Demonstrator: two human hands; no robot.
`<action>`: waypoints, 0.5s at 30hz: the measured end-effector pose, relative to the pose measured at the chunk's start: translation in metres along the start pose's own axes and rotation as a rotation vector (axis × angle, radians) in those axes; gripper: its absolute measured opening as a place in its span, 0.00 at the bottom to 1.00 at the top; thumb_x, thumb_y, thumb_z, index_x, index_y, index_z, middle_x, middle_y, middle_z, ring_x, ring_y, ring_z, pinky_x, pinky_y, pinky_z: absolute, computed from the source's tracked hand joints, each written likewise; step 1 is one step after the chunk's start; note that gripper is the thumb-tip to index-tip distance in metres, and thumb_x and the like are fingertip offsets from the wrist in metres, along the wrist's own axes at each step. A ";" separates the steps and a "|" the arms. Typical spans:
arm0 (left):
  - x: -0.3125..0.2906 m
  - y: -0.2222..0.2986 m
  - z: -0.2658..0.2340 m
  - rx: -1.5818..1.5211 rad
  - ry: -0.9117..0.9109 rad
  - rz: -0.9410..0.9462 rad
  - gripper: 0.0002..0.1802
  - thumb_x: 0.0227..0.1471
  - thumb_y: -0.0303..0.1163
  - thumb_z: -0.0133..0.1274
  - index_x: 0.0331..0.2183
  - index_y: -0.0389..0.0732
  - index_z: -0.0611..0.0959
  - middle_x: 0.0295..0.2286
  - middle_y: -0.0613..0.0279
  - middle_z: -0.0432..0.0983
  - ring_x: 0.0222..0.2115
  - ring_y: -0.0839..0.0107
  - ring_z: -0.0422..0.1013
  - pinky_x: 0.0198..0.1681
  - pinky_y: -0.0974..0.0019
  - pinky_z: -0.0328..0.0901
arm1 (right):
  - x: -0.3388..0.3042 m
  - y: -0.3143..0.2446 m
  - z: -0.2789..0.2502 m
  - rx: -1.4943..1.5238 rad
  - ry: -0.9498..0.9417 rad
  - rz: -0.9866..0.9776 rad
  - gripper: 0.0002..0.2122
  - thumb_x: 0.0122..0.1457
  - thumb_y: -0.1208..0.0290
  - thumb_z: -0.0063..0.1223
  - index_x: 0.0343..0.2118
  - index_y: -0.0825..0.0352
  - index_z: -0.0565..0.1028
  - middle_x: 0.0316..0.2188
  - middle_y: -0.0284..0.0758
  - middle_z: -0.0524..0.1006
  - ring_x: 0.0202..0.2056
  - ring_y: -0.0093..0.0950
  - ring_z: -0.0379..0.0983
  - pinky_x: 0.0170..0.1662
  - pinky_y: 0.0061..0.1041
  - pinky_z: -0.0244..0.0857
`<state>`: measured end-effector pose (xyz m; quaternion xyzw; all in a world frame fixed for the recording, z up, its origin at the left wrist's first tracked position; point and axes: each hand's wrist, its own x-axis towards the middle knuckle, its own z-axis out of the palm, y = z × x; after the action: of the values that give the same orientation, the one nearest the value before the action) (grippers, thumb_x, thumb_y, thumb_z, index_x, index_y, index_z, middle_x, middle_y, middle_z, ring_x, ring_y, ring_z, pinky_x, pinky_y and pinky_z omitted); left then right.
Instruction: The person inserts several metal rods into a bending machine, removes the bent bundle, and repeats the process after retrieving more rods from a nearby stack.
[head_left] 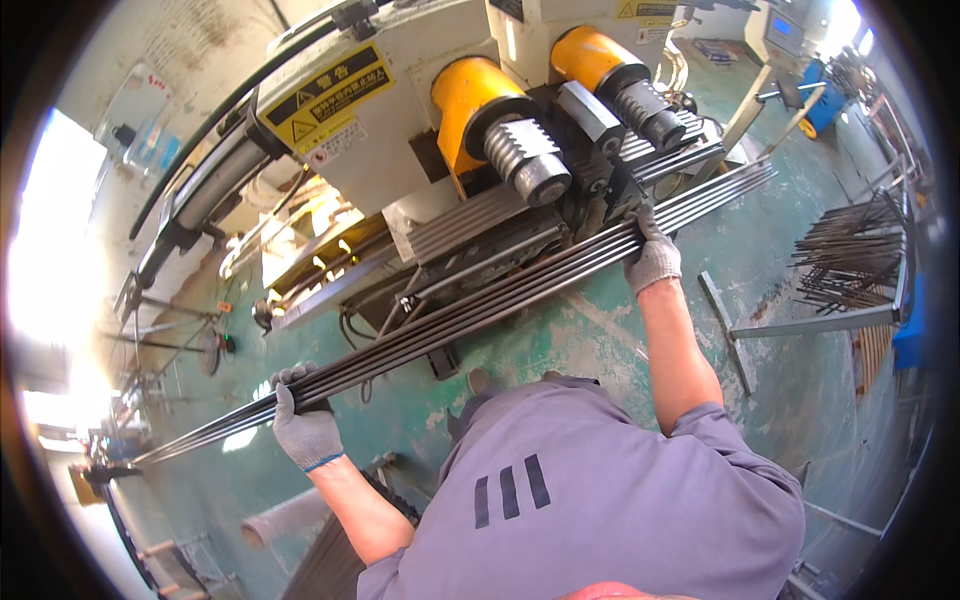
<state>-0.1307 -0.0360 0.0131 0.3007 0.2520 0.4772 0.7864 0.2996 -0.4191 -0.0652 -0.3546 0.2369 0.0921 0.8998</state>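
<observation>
Several long, thin dark metal rods (475, 312) lie side by side as a bundle across my front, slanting from lower left to upper right. My left hand (307, 430), in a grey knit glove, is closed around them toward their left end, thumb on the near side. Farther right, my right hand (655, 254) grips the same bundle in a matching glove, its fingertips partly hidden behind the rods. A pale machine (400, 110) stands just beyond, with two orange housings (480, 88) carrying ridged steel rollers (522, 155). The right hand is close to the machine's front.
A metal rack (820, 322) at the right holds a pile of dark rods (850, 255). Below my left arm are a grey tube (285, 522) and more long rods (335, 560). A control box with a screen (783, 35) stands at the far right, above the worn green floor (600, 340).
</observation>
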 end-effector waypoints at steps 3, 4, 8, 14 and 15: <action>0.045 -0.006 -0.013 0.012 0.106 -0.046 0.10 0.65 0.30 0.54 0.45 0.36 0.79 0.39 0.54 0.79 0.45 0.56 0.76 0.60 0.45 0.69 | -0.033 0.008 0.058 -0.097 -0.019 -0.120 0.13 0.62 0.71 0.68 0.45 0.69 0.77 0.34 0.37 0.82 0.31 0.33 0.80 0.35 0.35 0.78; 0.061 -0.009 -0.015 0.011 0.129 -0.078 0.10 0.65 0.30 0.54 0.44 0.35 0.79 0.39 0.53 0.79 0.44 0.55 0.76 0.60 0.45 0.69 | -0.021 0.018 0.064 -0.119 -0.066 -0.218 0.13 0.63 0.69 0.68 0.45 0.69 0.77 0.33 0.36 0.82 0.28 0.33 0.79 0.30 0.34 0.76; 0.094 -0.038 -0.001 -0.007 0.174 -0.165 0.13 0.68 0.33 0.50 0.40 0.31 0.79 0.39 0.48 0.79 0.45 0.51 0.76 0.58 0.43 0.71 | -0.026 0.040 0.096 -0.303 -0.096 -0.051 0.14 0.59 0.72 0.68 0.45 0.70 0.78 0.35 0.35 0.82 0.30 0.31 0.77 0.34 0.30 0.72; 0.103 -0.101 0.030 -0.112 0.169 -0.344 0.13 0.68 0.33 0.49 0.42 0.33 0.81 0.42 0.50 0.81 0.48 0.52 0.76 0.59 0.47 0.71 | -0.003 0.073 0.092 -0.678 -0.264 -0.085 0.20 0.57 0.82 0.56 0.54 0.68 0.77 0.42 0.34 0.81 0.42 0.31 0.78 0.48 0.34 0.72; 0.101 -0.106 0.042 -0.107 0.174 -0.370 0.13 0.68 0.33 0.50 0.43 0.33 0.82 0.43 0.51 0.82 0.48 0.52 0.76 0.60 0.48 0.71 | 0.001 0.081 0.090 -0.627 -0.263 -0.141 0.20 0.57 0.82 0.55 0.54 0.69 0.77 0.42 0.35 0.81 0.42 0.31 0.78 0.49 0.33 0.71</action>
<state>0.0033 0.0065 -0.0444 0.1649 0.3442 0.3615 0.8507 0.3063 -0.2989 -0.0565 -0.6144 0.0541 0.1432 0.7740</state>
